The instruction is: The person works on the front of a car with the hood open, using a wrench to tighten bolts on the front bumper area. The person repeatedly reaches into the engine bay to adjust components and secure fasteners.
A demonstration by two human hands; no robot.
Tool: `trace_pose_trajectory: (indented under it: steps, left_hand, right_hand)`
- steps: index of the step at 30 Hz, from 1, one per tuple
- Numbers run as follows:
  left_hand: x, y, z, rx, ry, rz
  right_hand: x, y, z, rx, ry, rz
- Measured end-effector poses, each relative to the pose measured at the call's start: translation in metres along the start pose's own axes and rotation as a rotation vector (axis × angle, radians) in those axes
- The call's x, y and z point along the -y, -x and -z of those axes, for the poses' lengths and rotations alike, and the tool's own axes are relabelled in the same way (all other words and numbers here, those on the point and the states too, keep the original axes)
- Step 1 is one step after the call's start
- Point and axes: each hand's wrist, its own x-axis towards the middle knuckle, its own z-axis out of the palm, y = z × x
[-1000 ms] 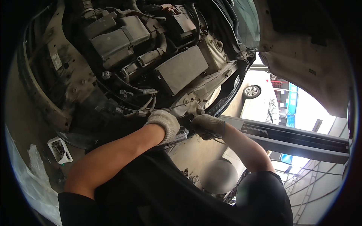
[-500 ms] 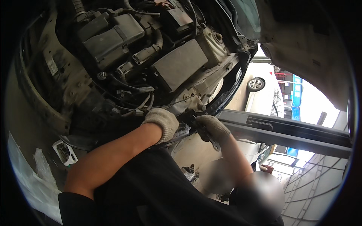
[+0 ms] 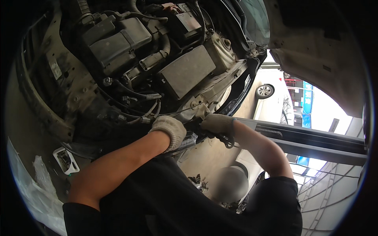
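My left hand [image 3: 169, 131], in a light knitted glove, reaches over the front edge of the opened car's engine bay. Its fingers are bent down out of sight, so what they touch is hidden. To its right, my right hand [image 3: 217, 124], also gloved, is closed around a dark metal hand tool [image 3: 228, 142] with a rounded end, possibly a wrench. The tool's end juts out below the hand; its other part is covered by the glove. A headlamp-like clear part [image 3: 190, 138] lies between the hands. Thin cables [image 3: 151, 114] run just above my left hand.
A black rectangular box cover [image 3: 187, 71] and a black engine cover [image 3: 118, 41] fill the bay. The raised hood [image 3: 319, 67] hangs at right. A grey lift post [image 3: 315, 143] extends rightward. A white tray [image 3: 66, 160] and plastic sheeting [image 3: 33, 188] lie at lower left.
My right hand has turned and its forearm has swung up and outward to the right. The tool's rounded end has risen slightly. My left hand has stayed in place.
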Motion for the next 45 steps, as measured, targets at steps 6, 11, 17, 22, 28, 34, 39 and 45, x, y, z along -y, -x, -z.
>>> trace_pose_trajectory:
  steps: [6, 11, 17, 22, 28, 34, 39, 45]
  left_hand:
    - [0.001, -0.005, -0.006, -0.040, 0.045, 0.003]
    - [0.004, -0.010, -0.007, 0.001, 0.012, -0.028]
    - [0.004, -0.008, -0.004, 0.030, -0.013, -0.049]
    - [0.003, -0.006, 0.000, 0.044, 0.030, -0.030]
    - [0.003, -0.009, -0.006, 0.026, 0.072, 0.008]
    - [0.001, -0.005, -0.002, 0.015, 0.028, -0.018]
    - [0.000, -0.003, -0.003, -0.033, -0.001, 0.000]
    - [-0.008, -0.003, 0.003, 0.010, -0.082, -0.003]
  right_hand:
    - [-0.010, -0.017, 0.007, 0.140, -0.177, -0.116]
    - [-0.009, -0.002, -0.002, 0.144, -0.587, -0.204]
    - [-0.001, 0.011, -0.015, 0.127, -0.842, -0.212]
    - [0.014, 0.024, -0.028, 0.025, -0.993, -0.247]
    - [0.011, 0.016, -0.057, -0.076, -1.385, -0.201]
    - [-0.013, 0.014, -0.063, -0.275, -0.877, 0.042]
    - [-0.002, 0.035, -0.048, -0.388, -0.495, 0.157]
    - [-0.016, 0.026, -0.045, -0.362, -0.353, 0.124]
